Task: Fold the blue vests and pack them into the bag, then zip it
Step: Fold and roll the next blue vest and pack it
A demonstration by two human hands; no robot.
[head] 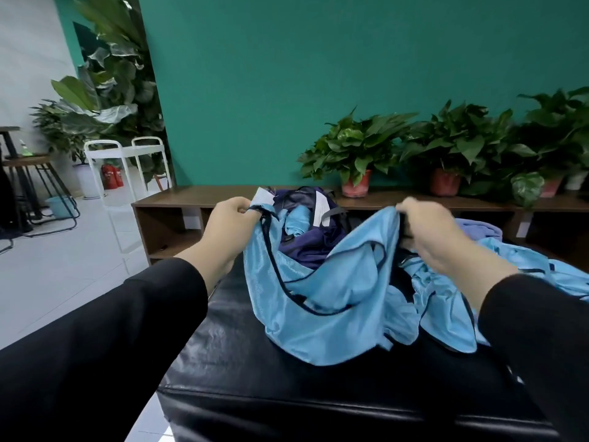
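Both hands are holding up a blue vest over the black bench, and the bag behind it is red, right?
Not quite: the bag is dark blue, as the head view shows. Both the left hand and right hand do hold the blue vest over the black bench.

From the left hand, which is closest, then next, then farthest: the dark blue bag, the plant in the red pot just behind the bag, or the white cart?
Head view, from the left hand:
1. Dark blue bag, just to its right on the black bench.
2. White cart, back and to the left on the floor.
3. Plant in the red pot, back right on the wooden shelf.
The cart and the plant are near to a tie.
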